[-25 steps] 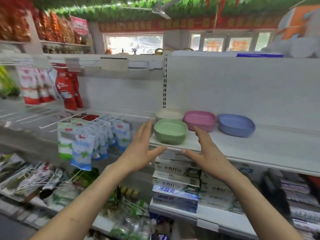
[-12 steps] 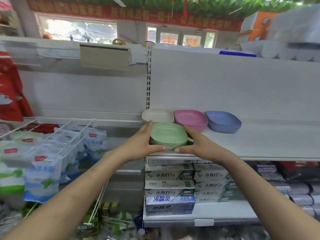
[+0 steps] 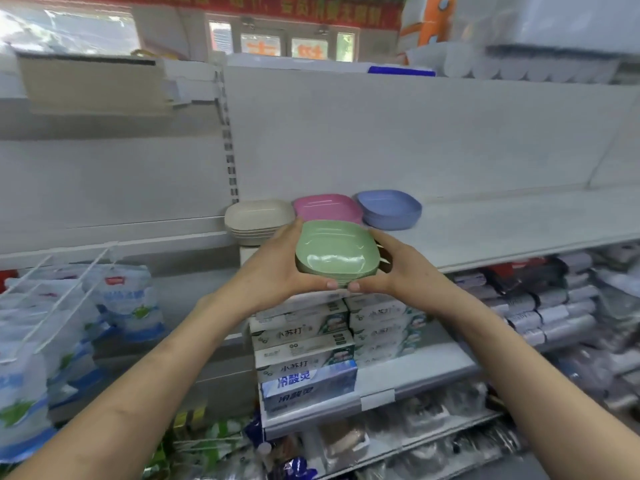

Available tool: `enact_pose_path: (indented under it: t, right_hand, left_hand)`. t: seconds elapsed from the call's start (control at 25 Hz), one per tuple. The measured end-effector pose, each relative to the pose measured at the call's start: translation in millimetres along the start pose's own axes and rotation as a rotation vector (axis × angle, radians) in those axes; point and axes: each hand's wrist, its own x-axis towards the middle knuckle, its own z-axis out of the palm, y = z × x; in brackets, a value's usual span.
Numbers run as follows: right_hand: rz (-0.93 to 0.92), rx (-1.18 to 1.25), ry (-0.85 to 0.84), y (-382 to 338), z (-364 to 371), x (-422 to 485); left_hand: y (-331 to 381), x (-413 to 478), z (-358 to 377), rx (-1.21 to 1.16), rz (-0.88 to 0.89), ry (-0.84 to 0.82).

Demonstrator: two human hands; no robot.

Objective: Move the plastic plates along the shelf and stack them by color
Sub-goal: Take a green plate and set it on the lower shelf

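Note:
A stack of green plastic plates [image 3: 334,252] is held between both hands at the front edge of the white shelf [image 3: 502,233], tilted towards me. My left hand [image 3: 273,271] grips its left side and my right hand [image 3: 398,270] grips its right side, with both thumbs under the near rim. Behind it on the shelf stand a beige stack [image 3: 254,220] at the left, a pink stack [image 3: 327,206] in the middle and a blue stack [image 3: 389,209] at the right.
The shelf stretches bare to the right of the blue stack. Below it lie toothpaste boxes [image 3: 304,362] and dark wrapped packs [image 3: 540,306]. White bags [image 3: 121,299] hang on wire hooks at the left. A back panel closes the shelf behind.
Both hands reached the green stack, closed round its sides and now hold it tilted at the shelf's front edge. The view has moved closer and lower.

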Motion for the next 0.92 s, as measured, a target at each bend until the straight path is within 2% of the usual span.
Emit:
enact_pose_path:
  t: [0.12,0.28,0.48,0.72,0.92]
  right_hand:
    - [0.067,-0.031,0.193,17,-40,-68]
    - [0.227,-0.139,0.456,50,-96,-209]
    - [0.502,-0.257,0.74,59,-130,-416]
    - [0.779,-0.386,1.041,21,-106,-634]
    - [0.992,-0.343,1.34,-13,-31,-774]
  left_hand:
    - [48,17,47,-0.06,0.131,-0.092]
    - [143,24,150,-0.157,0.367,-0.283]
    - [288,-29,277,-0.296,0.675,-0.58]
    - [432,-152,383,-0.432,0.955,-0.801]
    - [513,-280,453,-0.474,1.204,-1.053]
